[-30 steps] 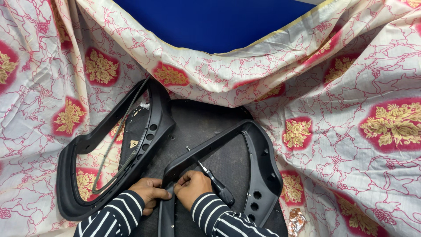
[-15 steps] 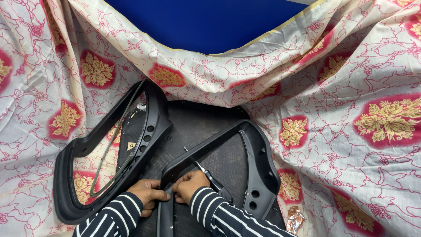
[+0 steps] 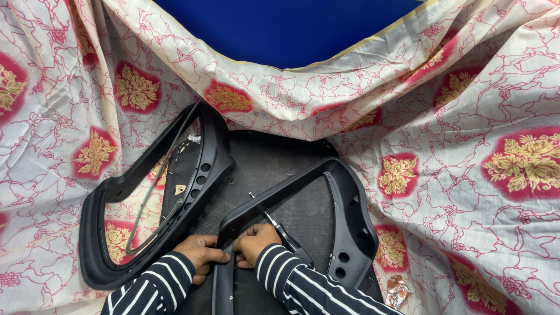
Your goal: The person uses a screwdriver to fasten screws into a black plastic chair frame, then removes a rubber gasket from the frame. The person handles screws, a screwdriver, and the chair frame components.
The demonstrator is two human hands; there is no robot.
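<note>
Black plastic fills the middle of what I see through the head camera: two large frame-shaped panels lying on a dark mat (image 3: 268, 157), which sits on a cream cloth (image 3: 466, 116) patterned with red and gold flowers. My left hand (image 3: 201, 252) is curled with its fingers closed on the lower corner of the right frame (image 3: 344, 204), gripping its edge. My right hand (image 3: 255, 240) is touching that same corner just beside the left hand, fingers bent and pressed against the plastic, with a screwdriver (image 3: 274, 224) held under it, its thin shaft pointing up and left along the frame's inner edge; I cannot tell how tightly it is pinched. Both sleeves are dark with white stripes. To the left lies the left frame (image 3: 116, 192), tilted. A crumpled foil wrapper (image 3: 397, 290) lies on the cloth near the right frame's lower edge.
</note>
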